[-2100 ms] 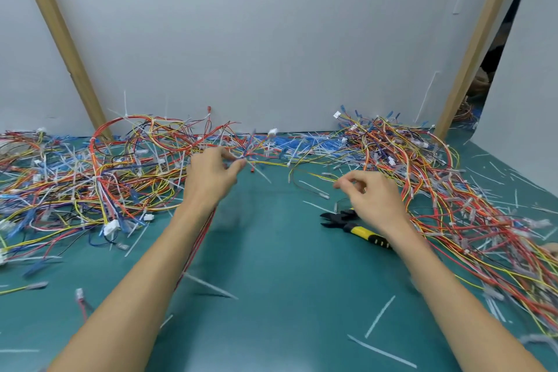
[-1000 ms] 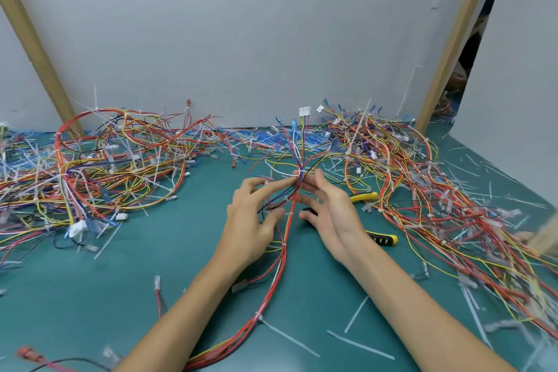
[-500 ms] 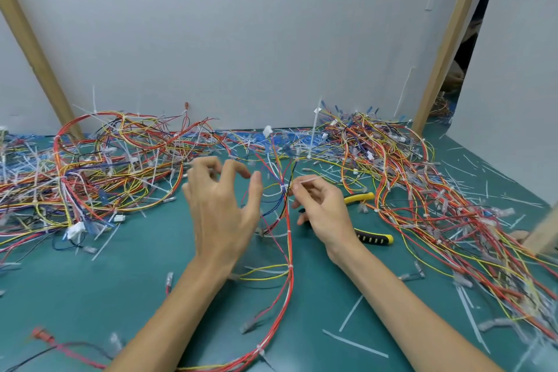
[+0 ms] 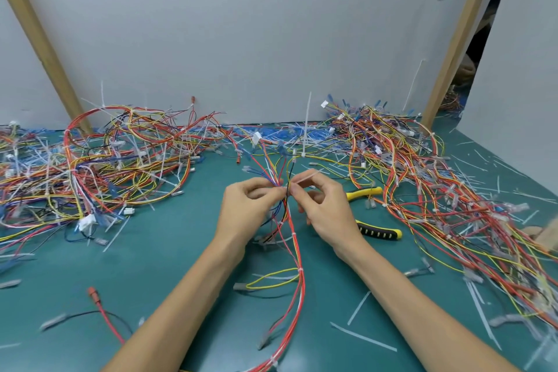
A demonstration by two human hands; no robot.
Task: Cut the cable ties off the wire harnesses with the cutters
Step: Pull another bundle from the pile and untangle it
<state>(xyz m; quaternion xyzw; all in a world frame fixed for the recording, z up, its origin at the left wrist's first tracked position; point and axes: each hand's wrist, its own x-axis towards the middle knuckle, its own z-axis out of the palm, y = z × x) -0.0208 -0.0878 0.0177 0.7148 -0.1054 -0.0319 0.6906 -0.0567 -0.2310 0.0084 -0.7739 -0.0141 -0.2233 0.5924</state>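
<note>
1. The left hand [image 4: 250, 205] pinches the wire harness [image 4: 297, 251] where its wires fan out, seemingly to steady the bundle.
2. The right hand [image 4: 327, 211], just left of the cutters [image 4: 379, 231] lying on the desk [image 4: 181, 251], pinches a white cable tie [image 4: 306, 180] between curled fingers [image 4: 294, 190], likely to expose it for cutting.
3. The cutters lie unheld, handles spread.

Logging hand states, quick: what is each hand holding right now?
Left hand: pinches the wire harness.
Right hand: pinches a white cable tie on that harness.
The cutters lie unheld on the table.
</note>
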